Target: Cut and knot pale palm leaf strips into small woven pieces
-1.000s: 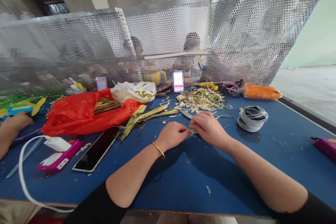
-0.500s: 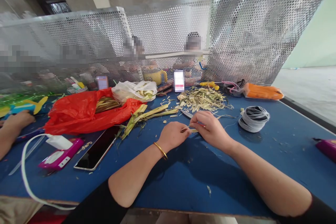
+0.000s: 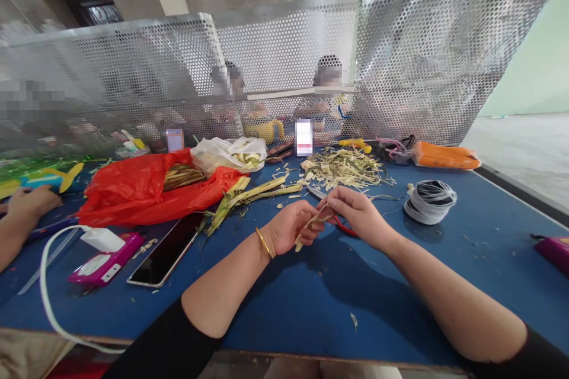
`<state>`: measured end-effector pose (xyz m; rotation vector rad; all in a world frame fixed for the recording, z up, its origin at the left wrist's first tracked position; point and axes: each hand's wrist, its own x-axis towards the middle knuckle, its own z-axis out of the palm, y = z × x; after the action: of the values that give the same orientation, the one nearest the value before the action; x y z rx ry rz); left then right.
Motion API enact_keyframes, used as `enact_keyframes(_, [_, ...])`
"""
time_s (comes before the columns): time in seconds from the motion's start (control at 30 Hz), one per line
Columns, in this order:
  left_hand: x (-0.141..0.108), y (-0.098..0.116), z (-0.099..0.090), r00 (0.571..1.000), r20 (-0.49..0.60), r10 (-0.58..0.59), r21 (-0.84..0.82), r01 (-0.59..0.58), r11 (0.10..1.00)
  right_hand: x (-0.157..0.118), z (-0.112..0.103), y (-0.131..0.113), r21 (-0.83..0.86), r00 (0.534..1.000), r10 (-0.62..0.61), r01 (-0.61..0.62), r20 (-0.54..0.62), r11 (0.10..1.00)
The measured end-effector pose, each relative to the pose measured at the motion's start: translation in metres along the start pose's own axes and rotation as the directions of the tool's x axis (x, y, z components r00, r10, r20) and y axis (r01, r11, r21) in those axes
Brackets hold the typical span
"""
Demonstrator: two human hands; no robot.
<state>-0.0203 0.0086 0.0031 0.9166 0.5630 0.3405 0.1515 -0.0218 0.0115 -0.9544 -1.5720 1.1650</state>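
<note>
Palm turned up, my left hand has its fingers closed round a pale dried plant strip, whose lower end hangs below the fingers. My right hand pinches the strip's upper end between thumb and fingertips. Red-handled scissors show under and behind my right hand, with the blade pointing away. I cannot tell whether they touch that hand. Just beyond my hands lies a heap of plant trimmings. Longer yellow-green stalks rest to the left of it.
A red plastic bag, a dark phone and a purple power strip lie at left, near another person's hand. A grey wire coil and an orange packet are at right. A perforated metal partition stands behind.
My left hand has rolled palm-up, and the strip has swung from nearly level to slanting downward. More of the strip and the red scissor handle now show.
</note>
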Motion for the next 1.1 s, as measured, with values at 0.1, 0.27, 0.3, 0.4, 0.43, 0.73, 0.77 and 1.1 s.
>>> enact_keyframes(0.1, [0.003, 0.000, -0.006, 0.999, 0.000, -0.053, -0.135, 0.052, 0.989, 0.000, -0.001, 0.001, -0.028, 0.997, -0.072, 0.073, 0.040, 0.997])
enact_keyframes(0.27, [0.010, -0.010, -0.008, 0.992, -0.122, -0.037, -0.144, 0.019, 0.989, -0.002, -0.002, 0.002, -0.204, 0.981, -0.156, 0.176, 0.112, 0.963])
enact_keyframes(0.3, [0.011, -0.012, -0.008, 0.985, -0.171, -0.013, -0.138, -0.011, 0.990, -0.003, -0.002, 0.001, -0.225, 0.977, -0.166, 0.193, 0.134, 0.955])
enact_keyframes(0.4, [0.012, -0.013, -0.007, 0.957, -0.288, 0.041, -0.144, -0.086, 0.986, -0.006, 0.000, -0.003, -0.248, 0.961, -0.174, 0.227, 0.216, 0.942])
enact_keyframes(0.43, [0.012, -0.013, -0.007, 0.947, -0.317, 0.051, -0.157, -0.105, 0.982, -0.007, 0.001, -0.005, -0.241, 0.953, -0.159, 0.223, 0.258, 0.944])
enact_keyframes(0.73, [0.011, -0.005, -0.017, 0.850, -0.511, 0.131, -0.284, -0.310, 0.907, -0.026, -0.006, -0.031, -0.008, 0.458, 0.168, -0.332, 0.873, 0.943])
enact_keyframes(0.77, [0.011, -0.004, -0.018, 0.848, -0.513, 0.137, -0.293, -0.322, 0.900, -0.025, -0.009, -0.032, 0.054, 0.517, 0.124, -0.316, 0.847, 0.947])
enact_keyframes(1.1, [0.010, -0.004, -0.008, 0.873, -0.460, 0.164, -0.395, -0.366, 0.843, 0.004, -0.048, 0.006, -0.921, 0.912, -0.322, -0.127, -0.254, 0.368])
